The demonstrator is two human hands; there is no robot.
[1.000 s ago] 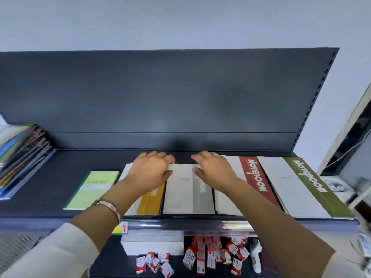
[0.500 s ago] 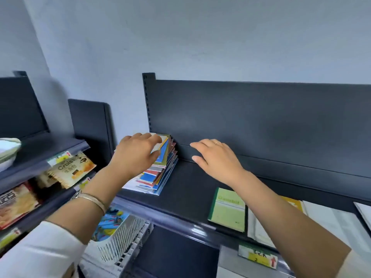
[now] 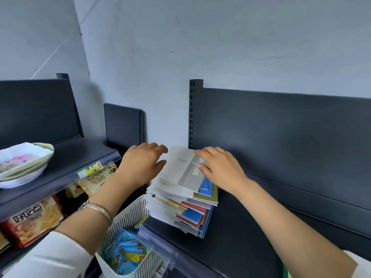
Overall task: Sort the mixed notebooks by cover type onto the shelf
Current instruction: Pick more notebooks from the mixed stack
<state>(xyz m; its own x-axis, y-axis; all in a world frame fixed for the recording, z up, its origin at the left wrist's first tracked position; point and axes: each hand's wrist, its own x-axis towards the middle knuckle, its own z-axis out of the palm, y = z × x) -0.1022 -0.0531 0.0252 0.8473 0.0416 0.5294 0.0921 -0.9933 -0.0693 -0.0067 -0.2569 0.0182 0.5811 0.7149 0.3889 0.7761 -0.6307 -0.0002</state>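
A stack of mixed notebooks [image 3: 180,209] with white, blue, red and olive covers lies at the left end of the dark shelf [image 3: 230,237]. On top sits a white notebook with a grey stripe [image 3: 180,169], tilted up off the pile. My right hand [image 3: 220,169] holds it at its far right corner, thumb on the grey stripe and fingers over the far edge. My left hand [image 3: 140,165] is at the notebook's left edge, fingers relaxed and thumb touching the edge. The sorted notebooks further right are out of view.
A white plastic basket [image 3: 128,219] of blue packets [image 3: 124,251] hangs below the shelf's left end. On the left shelving are snack packs [image 3: 30,219] and a bowl [image 3: 22,163]. The shelf's back panel [image 3: 281,137] stands close behind the stack.
The view swung left from the laid-out notebooks to the mixed stack. Both hands moved onto the stack, and the grey-striped notebook on top is now raised between them.
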